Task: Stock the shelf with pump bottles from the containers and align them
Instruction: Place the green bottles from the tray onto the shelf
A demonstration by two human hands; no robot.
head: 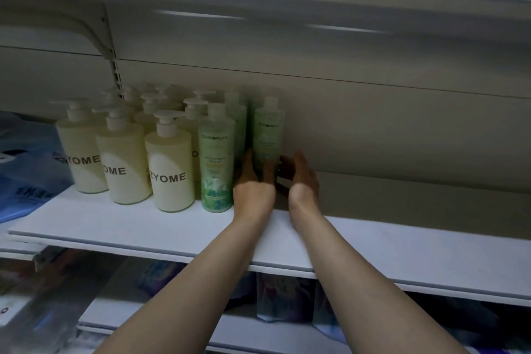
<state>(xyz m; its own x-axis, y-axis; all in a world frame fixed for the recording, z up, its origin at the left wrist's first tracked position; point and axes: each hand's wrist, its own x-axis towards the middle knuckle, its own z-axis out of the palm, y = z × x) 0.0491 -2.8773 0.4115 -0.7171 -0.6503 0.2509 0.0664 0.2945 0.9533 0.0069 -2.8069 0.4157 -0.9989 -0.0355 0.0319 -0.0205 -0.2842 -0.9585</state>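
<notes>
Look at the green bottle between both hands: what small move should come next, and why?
Probably draw the green bottle forward until it stands level with the front green bottle. The left hand and right hand grip its base, and it stands further back on the shelf than its neighbour.

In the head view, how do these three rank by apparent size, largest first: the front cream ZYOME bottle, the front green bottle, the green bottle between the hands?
1. Front cream ZYOME bottle: widest.
2. Front green bottle: slimmer.
3. Green bottle between the hands: looks smallest, but it stands farther back and the left hand and right hand cover its base, so its place against the front green bottle is unsure.
</notes>
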